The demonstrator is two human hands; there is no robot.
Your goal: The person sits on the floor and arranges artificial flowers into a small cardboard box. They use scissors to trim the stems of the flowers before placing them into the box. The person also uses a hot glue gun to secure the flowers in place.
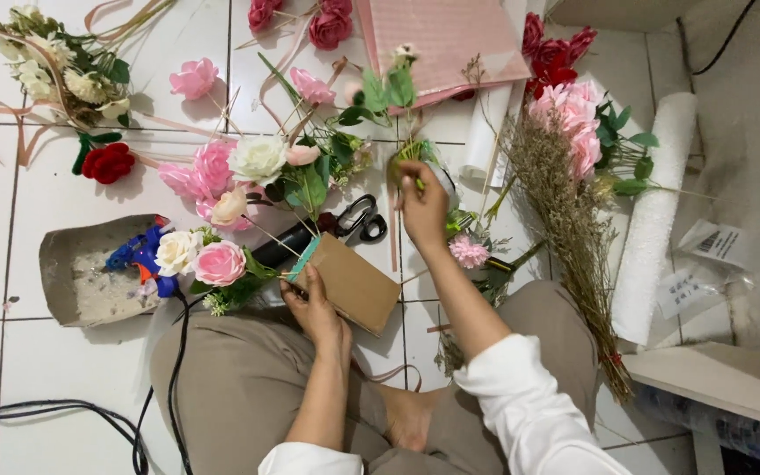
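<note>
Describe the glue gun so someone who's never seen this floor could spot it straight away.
Start at the torn grey cardboard sheet lying on the white tiles to the left of the person's knees. The blue glue gun rests on its right edge, beside a cream rose and a pink rose. It is the only blue thing among the flowers, and a black cord trails from it.

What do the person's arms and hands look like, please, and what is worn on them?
Both hands, left and right, are bare: no gloves, and no rings or watch that I can see. White sleeves are pushed up near the elbows, so the forearms are uncovered.
</note>
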